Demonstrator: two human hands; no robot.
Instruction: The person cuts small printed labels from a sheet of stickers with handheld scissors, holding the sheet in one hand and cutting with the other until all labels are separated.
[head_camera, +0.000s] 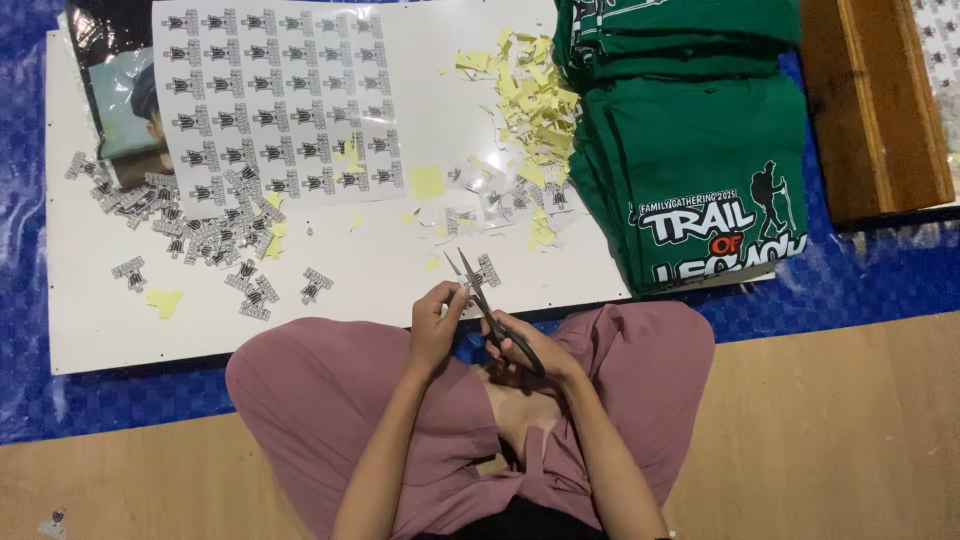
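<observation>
The person sits cross-legged on the floor, knees in mauve trousers, both hands raised just above the lap. The right hand (530, 348) has its grip clamped through the handles of a pair of black scissors (480, 298), whose blades stand apart and point up and away from the body. The left hand (437, 322) sits just left of the blades, its grip pinched together on a small printed sticker piece (457, 292) that it holds against the open blades.

Straight ahead of the hands lies a white board (90, 300) on blue tarpaulin (880, 280). Just beyond the scissor tips one cut sticker (488, 270) rests on the board. Farther ahead and to the left of the left hand is a sticker sheet (275, 105) with rows of small black designs, and nearer on that side a loose pile of cut stickers (200, 225). Ahead and slightly right of the right hand, yellow paper scraps (535, 105) lie heaped. Well to the right of them sits a stack of folded green shirts (690, 140) with a white and orange print, and beyond those a wooden plank (875, 100).
</observation>
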